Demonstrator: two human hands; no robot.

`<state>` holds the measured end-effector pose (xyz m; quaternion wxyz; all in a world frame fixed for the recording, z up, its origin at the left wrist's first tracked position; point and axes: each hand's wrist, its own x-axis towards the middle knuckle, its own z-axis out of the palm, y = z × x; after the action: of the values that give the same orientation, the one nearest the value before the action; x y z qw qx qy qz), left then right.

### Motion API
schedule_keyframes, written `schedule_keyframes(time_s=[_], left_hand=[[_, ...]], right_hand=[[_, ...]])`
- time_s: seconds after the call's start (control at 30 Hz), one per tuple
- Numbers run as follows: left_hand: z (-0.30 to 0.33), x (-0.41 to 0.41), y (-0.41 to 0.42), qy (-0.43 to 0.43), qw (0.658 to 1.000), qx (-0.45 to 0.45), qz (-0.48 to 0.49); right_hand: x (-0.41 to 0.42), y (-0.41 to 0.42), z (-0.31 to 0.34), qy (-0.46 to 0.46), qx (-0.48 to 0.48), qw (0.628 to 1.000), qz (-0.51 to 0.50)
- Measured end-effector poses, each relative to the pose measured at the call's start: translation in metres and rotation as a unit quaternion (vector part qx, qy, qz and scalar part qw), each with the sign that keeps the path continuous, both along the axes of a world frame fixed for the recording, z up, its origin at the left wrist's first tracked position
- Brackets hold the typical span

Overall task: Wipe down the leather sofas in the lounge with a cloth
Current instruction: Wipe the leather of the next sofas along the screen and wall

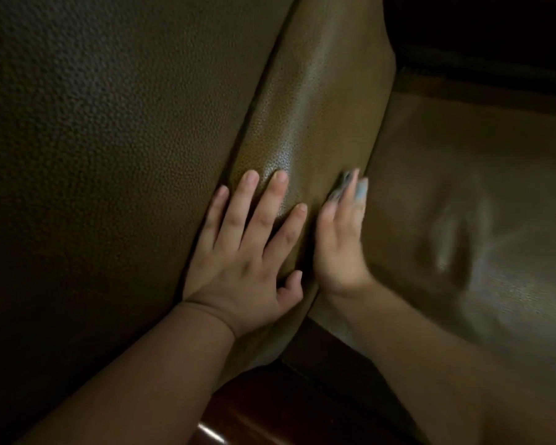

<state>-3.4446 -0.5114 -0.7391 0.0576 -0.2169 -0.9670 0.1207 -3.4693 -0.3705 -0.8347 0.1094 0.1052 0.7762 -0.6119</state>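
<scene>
- A person's left hand (247, 252) lay flat, fingers straight and spread, on the rounded edge of a brown leather cushion (315, 123), its grip released and holding nothing.
- At three o'clock from it, the right hand (341, 248) pressed edge-on into the crease between that cushion and the seat (482, 194); a blue-grey cloth (350, 187) showed only past its fingertips, at twelve o'clock from the knuckles.
- Whether the right hand pinched the cloth or merely pushed it with straight fingers could not be told: the hand was blurred and its palm faced away.
- The step in hand appeared to be wiping the side of the cushion down in the gap, with the left hand bracing the leather aside.
- The next move would likely call for drawing the cloth along the crease while the bracing hand kept the gap apart.
- Most of the cloth was hidden behind the right hand.
- A wider leather panel (109, 155) filled the nine o'clock side; the twelve-to-two o'clock corner was too dark to read, and a strip of glossy wood (254, 409) at six o'clock was cut off.
</scene>
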Motion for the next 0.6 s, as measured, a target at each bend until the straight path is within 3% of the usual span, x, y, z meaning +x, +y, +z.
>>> schedule_keyframes(time_s=[0.1, 0.27, 0.33, 0.5, 0.6], left_hand=[[0.000, -0.001, 0.000, -0.003, 1.000, 0.000, 0.002], [-0.002, -0.001, -0.001, 0.002, 1.000, -0.009, -0.002], [-0.002, -0.001, -0.001, 0.004, 1.000, -0.013, -0.001], [0.001, 0.001, -0.001, 0.003, 1.000, -0.020, -0.002], [-0.002, 0.001, -0.001, 0.005, 1.000, -0.023, -0.002]], right_hand=[[0.031, -0.011, 0.010, 0.004, 0.066, 0.996, 0.066], [-0.066, 0.024, 0.003, 0.050, 0.138, 0.987, 0.059], [-0.079, 0.022, 0.007, 0.043, 0.087, 0.994, 0.047], [0.018, 0.022, 0.001, 0.138, 0.094, 0.974, 0.151], [0.044, 0.047, -0.022, 0.089, 0.161, 0.962, 0.200]])
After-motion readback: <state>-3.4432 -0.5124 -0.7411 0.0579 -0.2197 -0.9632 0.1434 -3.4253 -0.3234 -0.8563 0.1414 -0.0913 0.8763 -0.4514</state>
